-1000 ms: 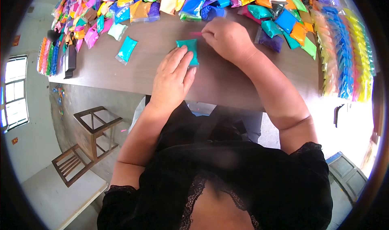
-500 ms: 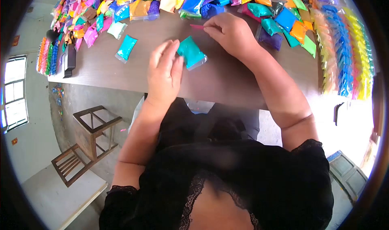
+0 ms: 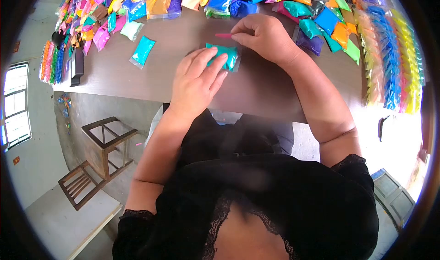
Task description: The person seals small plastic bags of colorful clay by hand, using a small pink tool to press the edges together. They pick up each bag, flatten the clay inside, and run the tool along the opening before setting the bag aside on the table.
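A teal packet [image 3: 230,58] in clear plastic lies on the table in front of me. My left hand [image 3: 196,79] has its fingers over the packet's left part, pressed onto it and hiding some of it. Just above and to the right, my right hand [image 3: 266,38] pinches a thin pink stick-like piece [image 3: 223,35] between thumb and fingertips; its far end points left. A second teal packet [image 3: 143,50] lies apart on the left, touched by neither hand.
A heap of colourful packets [image 3: 220,2] spans the table's [image 3: 114,76] far side. Strips of packets hang at the right [image 3: 389,63] and left [image 3: 57,63] edges. A black object [image 3: 77,67] stands near the left strips. A wooden stool [image 3: 107,145] is on the floor.
My left hand has moved right and onto the teal packet, which has turned and shifted slightly up and right. My right hand still pinches the pink piece, a little lower.
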Motion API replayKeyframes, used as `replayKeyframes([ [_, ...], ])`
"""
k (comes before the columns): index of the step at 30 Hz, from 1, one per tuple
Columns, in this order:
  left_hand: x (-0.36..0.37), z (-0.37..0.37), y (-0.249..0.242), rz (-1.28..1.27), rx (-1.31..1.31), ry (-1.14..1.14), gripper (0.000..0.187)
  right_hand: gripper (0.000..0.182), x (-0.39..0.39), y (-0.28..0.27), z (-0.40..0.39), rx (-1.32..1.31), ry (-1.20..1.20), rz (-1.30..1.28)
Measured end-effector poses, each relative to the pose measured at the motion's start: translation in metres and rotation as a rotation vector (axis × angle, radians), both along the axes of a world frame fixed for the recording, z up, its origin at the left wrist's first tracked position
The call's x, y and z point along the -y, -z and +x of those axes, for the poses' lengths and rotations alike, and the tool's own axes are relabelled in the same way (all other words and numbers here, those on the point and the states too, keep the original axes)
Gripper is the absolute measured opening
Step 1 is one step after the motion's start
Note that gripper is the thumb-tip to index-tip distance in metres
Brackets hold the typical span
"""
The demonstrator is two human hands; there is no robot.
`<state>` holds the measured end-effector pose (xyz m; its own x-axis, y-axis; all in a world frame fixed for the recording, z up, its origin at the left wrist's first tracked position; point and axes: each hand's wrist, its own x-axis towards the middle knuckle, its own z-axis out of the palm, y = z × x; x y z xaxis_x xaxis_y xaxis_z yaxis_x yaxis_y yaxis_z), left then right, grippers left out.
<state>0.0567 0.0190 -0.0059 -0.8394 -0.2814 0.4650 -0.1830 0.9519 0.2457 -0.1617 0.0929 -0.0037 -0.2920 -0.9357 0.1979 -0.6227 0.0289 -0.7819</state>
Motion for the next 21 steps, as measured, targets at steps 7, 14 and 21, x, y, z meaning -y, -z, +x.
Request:
replayKeyframes([
  [7,0.002,-0.004,0.004,0.023,0.043,0.017,0.033,0.014,-0.007,-0.007,-0.004,0.145,-0.235,0.146],
  [14,0.003,-0.003,0.001,0.051,0.064,0.032,0.032,0.015,0.005,0.008,-0.013,-0.204,-0.068,-0.046],
  [21,0.004,-0.006,0.006,-0.034,0.089,0.031,0.031,0.022,0.012,0.014,-0.022,-0.106,-0.105,-0.029],
])
